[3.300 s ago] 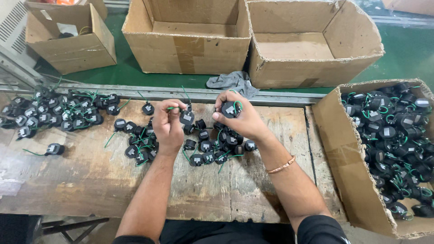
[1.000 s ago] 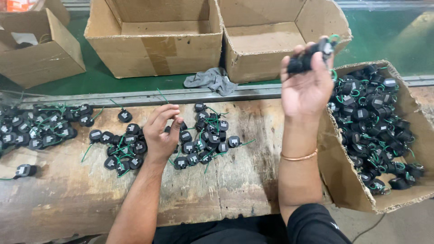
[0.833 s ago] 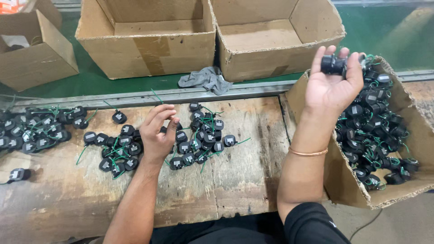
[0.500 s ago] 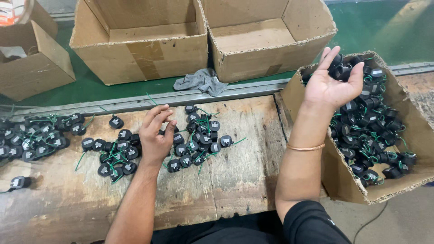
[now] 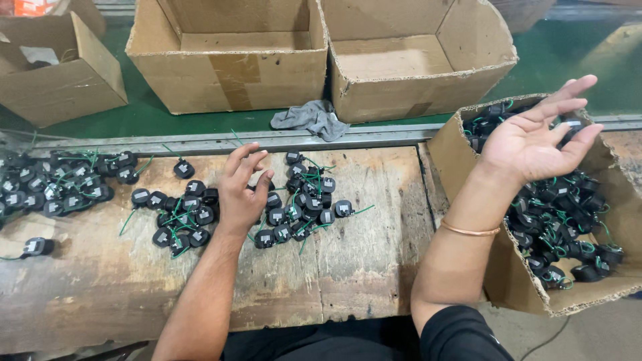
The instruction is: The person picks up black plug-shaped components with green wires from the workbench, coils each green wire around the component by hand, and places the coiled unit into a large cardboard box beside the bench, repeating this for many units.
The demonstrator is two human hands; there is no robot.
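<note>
My left hand (image 5: 242, 189) rests on the worn wooden table (image 5: 361, 267) amid a scatter of small black parts with green wires (image 5: 301, 207), fingers spread and reaching among them; whether it pinches one I cannot tell. My right hand (image 5: 538, 137) hovers palm-up and empty, fingers apart, over a cardboard box (image 5: 515, 287) at the right that is full of the same black parts (image 5: 562, 214). A thin bangle circles that wrist.
Another heap of black parts (image 5: 57, 187) lies at the table's left, with one stray part (image 5: 37, 247) nearer me. Three open cardboard boxes (image 5: 227, 67) (image 5: 414, 87) (image 5: 57, 80) stand beyond a metal rail on green flooring, a grey rag (image 5: 311, 119) between them.
My right hand carried a handful of black parts from the table pile to the box on the right and let them go; it is now empty. The left hand stayed at the pile.
</note>
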